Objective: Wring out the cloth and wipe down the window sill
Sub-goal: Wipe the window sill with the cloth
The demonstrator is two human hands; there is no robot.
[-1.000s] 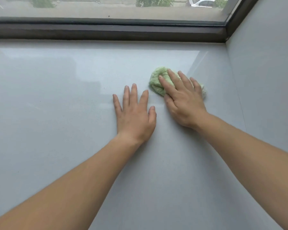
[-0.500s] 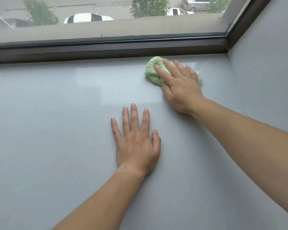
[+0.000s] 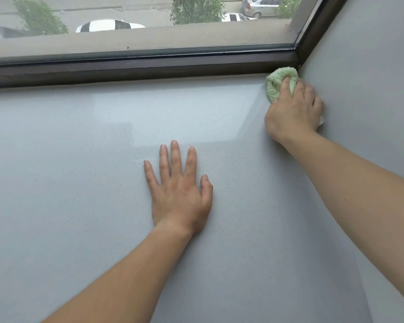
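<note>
We note a pale grey, speckled window sill (image 3: 79, 159) filling most of the view. It meets a grey side wall (image 3: 371, 54) at right and a dark brown window frame (image 3: 149, 68) at the back. Left hand (image 3: 180, 194) lies flat mid-sill, fingers straight and spread, holding nothing. Right hand (image 3: 292, 110) curls over the bunched green cloth (image 3: 275, 85), pressing it into the back right corner against frame and wall.

— What sort of place is it?
— A room indoors, at a window (image 3: 149, 40): wide grey sill (image 3: 79, 159), dark frame (image 3: 149, 68), plain wall (image 3: 371, 54).
— And outside?
— A street (image 3: 131, 10) below, with parked cars (image 3: 110, 25) and trees (image 3: 196, 9).
</note>
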